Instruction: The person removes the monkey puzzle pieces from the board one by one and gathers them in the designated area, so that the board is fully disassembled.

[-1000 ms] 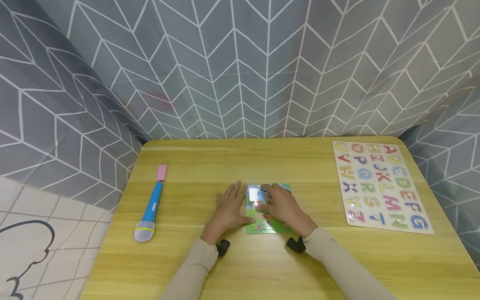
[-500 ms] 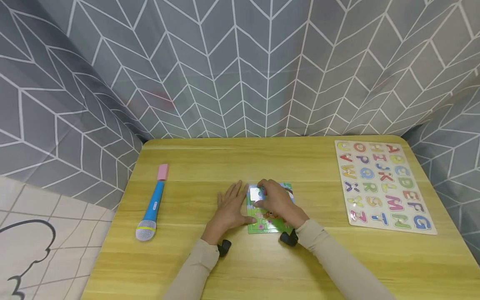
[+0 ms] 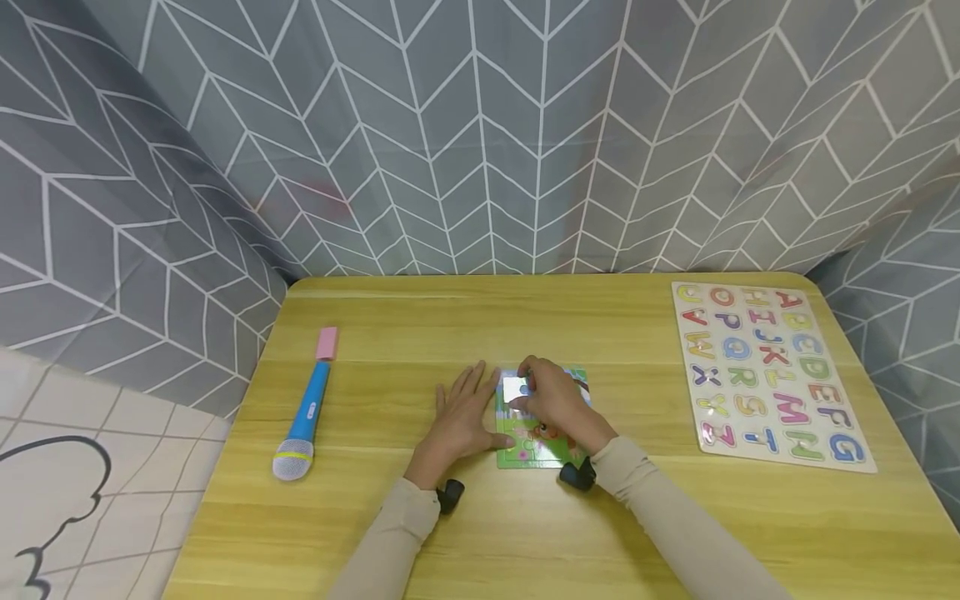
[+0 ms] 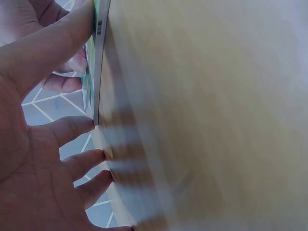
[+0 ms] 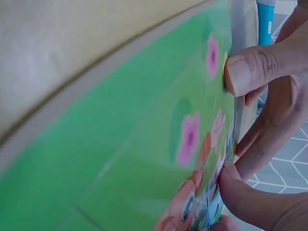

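Observation:
A small jigsaw puzzle [image 3: 525, 454] with a green cartoon picture lies flat at the middle of the table; a bare white patch [image 3: 512, 388] shows at its upper left. My left hand [image 3: 457, 425] spreads its fingers along the left side, its thumb pressing the printed face, and fingertips meet the puzzle's edge [image 4: 99, 62] in the left wrist view. Over the upper part, my right hand [image 3: 558, 400] pinches a puzzle piece [image 3: 525, 389] between thumb and curled finger beside the white patch. In the right wrist view the right thumb [image 5: 245, 197] is right at the picture; the fingers partly hide the piece.
A blue toy microphone [image 3: 306, 417] and a pink block [image 3: 327, 342] lie on the left of the wooden table [image 3: 420, 317]. To the right lies an alphabet board [image 3: 772, 375] with coloured letters. Grey patterned curtains [image 3: 480, 133] hang behind the table.
My right hand has shifted slightly left and its thumb and fingers have come closer together at the white patch. The left hand stays in place on the puzzle's left side.

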`<state>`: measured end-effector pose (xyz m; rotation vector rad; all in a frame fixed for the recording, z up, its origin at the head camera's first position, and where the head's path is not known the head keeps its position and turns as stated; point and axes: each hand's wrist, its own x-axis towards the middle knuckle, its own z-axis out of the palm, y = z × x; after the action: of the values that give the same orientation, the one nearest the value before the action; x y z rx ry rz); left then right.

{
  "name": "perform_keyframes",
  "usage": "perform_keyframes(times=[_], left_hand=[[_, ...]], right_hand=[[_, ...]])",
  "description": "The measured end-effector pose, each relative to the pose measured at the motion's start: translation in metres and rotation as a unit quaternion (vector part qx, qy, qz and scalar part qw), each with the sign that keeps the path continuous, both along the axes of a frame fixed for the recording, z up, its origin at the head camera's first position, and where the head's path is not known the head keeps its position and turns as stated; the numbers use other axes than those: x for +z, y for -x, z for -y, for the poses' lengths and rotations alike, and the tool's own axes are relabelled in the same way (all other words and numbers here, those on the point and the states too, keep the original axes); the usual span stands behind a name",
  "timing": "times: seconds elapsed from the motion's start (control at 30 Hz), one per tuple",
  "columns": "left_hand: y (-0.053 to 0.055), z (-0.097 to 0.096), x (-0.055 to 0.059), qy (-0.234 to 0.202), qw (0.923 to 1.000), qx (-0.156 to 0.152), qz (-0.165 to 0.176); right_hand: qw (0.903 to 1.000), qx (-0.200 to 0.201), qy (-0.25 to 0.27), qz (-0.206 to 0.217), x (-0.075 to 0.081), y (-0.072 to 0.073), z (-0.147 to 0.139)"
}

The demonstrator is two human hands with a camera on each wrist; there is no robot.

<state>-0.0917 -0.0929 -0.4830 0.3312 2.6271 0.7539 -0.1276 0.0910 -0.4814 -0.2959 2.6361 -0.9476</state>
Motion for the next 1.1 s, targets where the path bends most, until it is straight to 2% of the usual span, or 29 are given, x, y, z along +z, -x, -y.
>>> perform_keyframes(times=[0.23, 0.7, 0.9, 1.1], left_hand=[[0.0004, -0.0017, 0.0008, 0.004, 1.0, 0.002, 0.002], [0.0023, -0.0023, 0.002, -0.004, 1.0, 0.001, -0.001], [0.0023, -0.0025, 0.0004, -0.002, 1.0, 0.006, 0.002], [0.0031, -0.0027, 0.0002, -0.004, 1.0, 0.007, 0.002]], right_hand=[[0.9997, 0.006, 0.013, 0.018, -0.0017, 0.0011, -0.0015], [0.9996, -0.017, 0.004, 0.021, -0.0015, 0.0016, -0.0038], [0.9976, -0.02, 0.055, 0.037, -0.0013, -0.0006, -0.007], [0.9938, -0.02, 0.104, 0.034, -0.0001, -0.0028, -0.0097]])
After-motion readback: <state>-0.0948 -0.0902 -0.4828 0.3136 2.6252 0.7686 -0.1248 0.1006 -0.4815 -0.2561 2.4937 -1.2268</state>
